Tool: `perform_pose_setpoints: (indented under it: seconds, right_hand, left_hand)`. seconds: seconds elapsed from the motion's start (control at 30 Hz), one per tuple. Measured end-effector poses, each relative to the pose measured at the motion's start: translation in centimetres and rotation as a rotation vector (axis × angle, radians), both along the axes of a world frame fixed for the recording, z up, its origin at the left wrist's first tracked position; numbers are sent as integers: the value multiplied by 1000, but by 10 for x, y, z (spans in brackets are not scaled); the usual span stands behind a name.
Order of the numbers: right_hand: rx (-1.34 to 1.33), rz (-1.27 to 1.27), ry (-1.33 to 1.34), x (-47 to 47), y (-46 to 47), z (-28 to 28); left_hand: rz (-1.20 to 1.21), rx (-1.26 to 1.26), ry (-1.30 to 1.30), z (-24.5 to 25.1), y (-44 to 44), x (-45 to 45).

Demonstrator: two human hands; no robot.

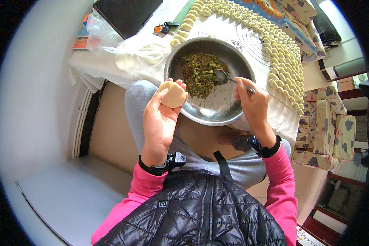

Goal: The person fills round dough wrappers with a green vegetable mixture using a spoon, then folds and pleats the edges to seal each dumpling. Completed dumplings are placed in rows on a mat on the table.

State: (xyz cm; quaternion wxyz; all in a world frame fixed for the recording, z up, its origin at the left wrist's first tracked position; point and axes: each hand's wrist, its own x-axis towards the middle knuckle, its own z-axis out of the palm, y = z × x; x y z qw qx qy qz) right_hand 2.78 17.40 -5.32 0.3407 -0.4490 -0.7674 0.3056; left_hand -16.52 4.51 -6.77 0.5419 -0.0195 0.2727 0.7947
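A round, flat dumpling wrapper (174,96) rests on the fingers of my left hand (161,123), with the thumb pressed on its edge. My right hand (252,100) grips the handle of a metal spoon (222,76), whose bowl touches the filling. That chopped green and brown filling (200,72) lies in a large steel bowl (215,118), mostly on its far left side. The near inner wall of the bowl is smeared with small bits. My left hand is just outside the bowl's near left rim; my right is over its right rim.
Rows of folded dumplings (284,72) line the back and right of the white printed mat (226,29). A plastic bag (144,52) with pale rounds lies left of the bowl. Behind it are keys (165,28) and a black flat device (127,13). Floral armchairs (324,126) stand at right.
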Motion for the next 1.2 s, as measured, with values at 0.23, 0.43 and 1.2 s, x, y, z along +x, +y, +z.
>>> perform_pose_setpoints:
  seconds: [0.23, 0.43, 1.2]
  right_hand:
    - [95, 25, 10, -14, 2, -7]
    - [223, 94, -40, -24, 0, -14]
    - [-577, 53, 680, 22, 2, 33]
  left_hand:
    - [-8, 20, -4, -1, 0, 0]
    - [-25, 65, -7, -4, 0, -3]
    - [-51, 21, -69, 2, 24, 7]
